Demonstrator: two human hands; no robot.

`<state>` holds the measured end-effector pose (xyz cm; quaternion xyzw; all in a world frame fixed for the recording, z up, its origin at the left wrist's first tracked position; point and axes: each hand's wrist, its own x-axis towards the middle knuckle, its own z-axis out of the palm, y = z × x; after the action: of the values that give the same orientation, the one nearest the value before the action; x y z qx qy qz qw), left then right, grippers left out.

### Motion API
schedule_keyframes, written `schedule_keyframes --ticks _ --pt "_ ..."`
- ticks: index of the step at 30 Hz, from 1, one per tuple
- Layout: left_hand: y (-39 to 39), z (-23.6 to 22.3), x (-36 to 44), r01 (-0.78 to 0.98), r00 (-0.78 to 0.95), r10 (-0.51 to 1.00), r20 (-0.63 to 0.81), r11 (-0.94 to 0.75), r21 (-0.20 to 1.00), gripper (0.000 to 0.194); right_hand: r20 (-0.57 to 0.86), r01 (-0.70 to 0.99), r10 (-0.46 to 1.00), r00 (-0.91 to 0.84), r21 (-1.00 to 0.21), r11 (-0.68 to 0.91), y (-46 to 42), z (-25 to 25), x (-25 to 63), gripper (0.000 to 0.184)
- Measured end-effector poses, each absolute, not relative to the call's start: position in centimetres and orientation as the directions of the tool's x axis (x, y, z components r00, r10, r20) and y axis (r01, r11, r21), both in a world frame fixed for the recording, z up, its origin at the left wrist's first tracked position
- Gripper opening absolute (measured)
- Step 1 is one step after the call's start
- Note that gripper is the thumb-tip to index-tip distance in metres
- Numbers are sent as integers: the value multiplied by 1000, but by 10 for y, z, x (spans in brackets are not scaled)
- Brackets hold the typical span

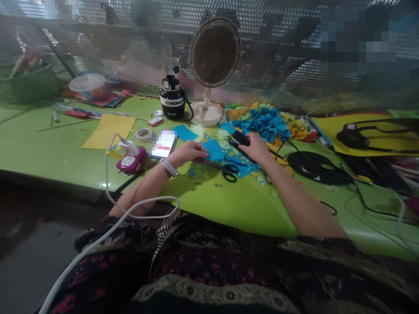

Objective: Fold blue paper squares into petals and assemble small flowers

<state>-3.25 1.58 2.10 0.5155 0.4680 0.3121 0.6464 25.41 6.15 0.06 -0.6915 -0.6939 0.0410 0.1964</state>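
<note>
My left hand, with a pale watch band on the wrist, pinches a blue paper piece between thumb and fingers. To its right, my right hand is closed around a black stapler whose front end points toward the blue paper. The stapler and the paper look slightly apart. Below them, black-handled scissors lie among blue paper scraps. Behind my right hand is a heap of blue paper flowers with yellow ones around it.
A white fan and a black bottle stand at the back. A phone, tape roll, yellow sheet and purple power adapter lie left. A white cable crosses my left forearm. Black round item lies right.
</note>
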Motion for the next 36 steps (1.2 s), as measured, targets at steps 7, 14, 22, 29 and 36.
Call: schedule_keyframes --ticks 7,14,22,29,36 --pt "17 28 -36 64 346 897 -276 271 960 23 268 916 963 35 -395 76 59 4 258 42" --pt "24 40 -56 -79 179 980 -88 104 991 11 281 762 948 -149 -578 291 -9 51 245 42" --pt "27 35 -55 -59 153 984 -95 105 993 16 37 644 862 -505 -648 406 -70 28 205 37" --pt "25 24 -45 67 242 943 -230 220 973 16 102 705 903 -418 -591 393 -43 16 223 35" --pt "15 15 -39 167 312 886 -343 304 938 16 104 654 902 -420 -654 380 -46 18 225 34"
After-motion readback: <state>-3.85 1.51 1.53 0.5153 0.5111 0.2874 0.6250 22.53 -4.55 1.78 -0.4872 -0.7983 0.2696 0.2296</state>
